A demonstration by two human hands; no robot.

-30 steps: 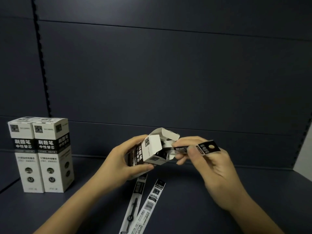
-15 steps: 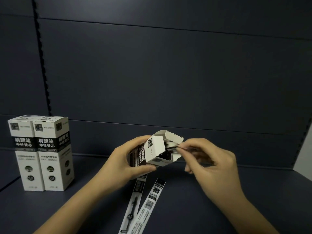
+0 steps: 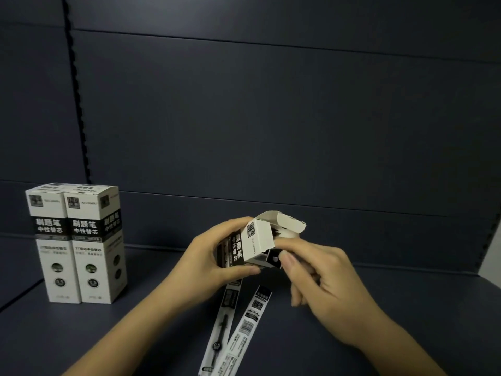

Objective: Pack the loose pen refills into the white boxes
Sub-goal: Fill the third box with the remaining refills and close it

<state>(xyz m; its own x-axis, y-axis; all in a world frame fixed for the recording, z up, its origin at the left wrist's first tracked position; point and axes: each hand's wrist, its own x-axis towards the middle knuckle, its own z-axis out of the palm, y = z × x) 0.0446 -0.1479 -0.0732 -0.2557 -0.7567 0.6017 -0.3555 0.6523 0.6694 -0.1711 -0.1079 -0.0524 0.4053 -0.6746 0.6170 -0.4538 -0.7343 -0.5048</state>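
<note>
My left hand grips a white box with a black band, tipped on its side with its open mouth and lifted flap facing right. My right hand is at that mouth, thumb against the black end of a packed refill that sits almost fully inside the box. Two loose refills in their sleeves lie on the dark surface below the hands: one with a black front and one showing a white back with a barcode.
Two closed white boxes stand upright side by side at the left on the dark shelf surface. A dark panel wall rises behind. A pale edge shows at the far right.
The refill held out at the right of the box has slid into the box mouth. My right hand followed it leftward up to the opening. The left hand kept hold of the box.
</note>
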